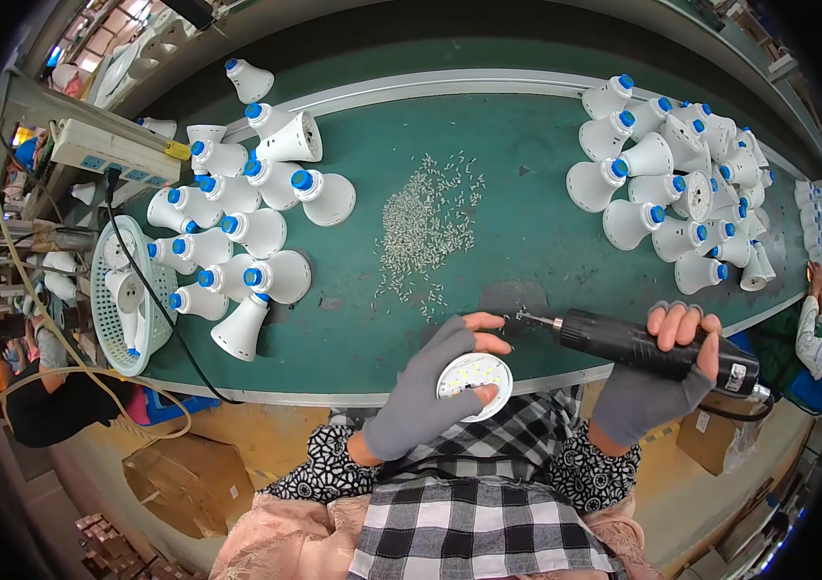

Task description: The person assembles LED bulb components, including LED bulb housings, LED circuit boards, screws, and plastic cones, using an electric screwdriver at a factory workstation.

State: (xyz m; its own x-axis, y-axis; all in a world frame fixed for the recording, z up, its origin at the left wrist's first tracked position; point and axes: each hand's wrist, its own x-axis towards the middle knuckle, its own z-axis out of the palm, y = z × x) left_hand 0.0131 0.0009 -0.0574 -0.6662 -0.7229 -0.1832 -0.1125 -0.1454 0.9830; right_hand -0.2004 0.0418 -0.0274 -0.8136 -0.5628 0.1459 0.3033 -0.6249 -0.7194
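Note:
My left hand [425,391], in a grey fingerless glove, grips a white LED bulb housing [477,371] close to my lap. Its round face with small yellowish LEDs points up, and my thumb lies on that face. The index and middle fingers reach out near the bit of a black electric screwdriver [614,340]. My right hand [658,387], gloved the same way, wraps around this screwdriver, which lies level and points left. A tiny screw seems to sit at the bit's tip. Beyond my hands, a loose heap of small screws [421,227] is spread over the green table [517,193].
White bulb housings with blue caps stand in groups at the left [256,232] and right [633,222]. A pale green basket [102,309] holds more housings. A power strip [111,152] with a black cable is at the left. Another person's arm [817,285] shows at far right.

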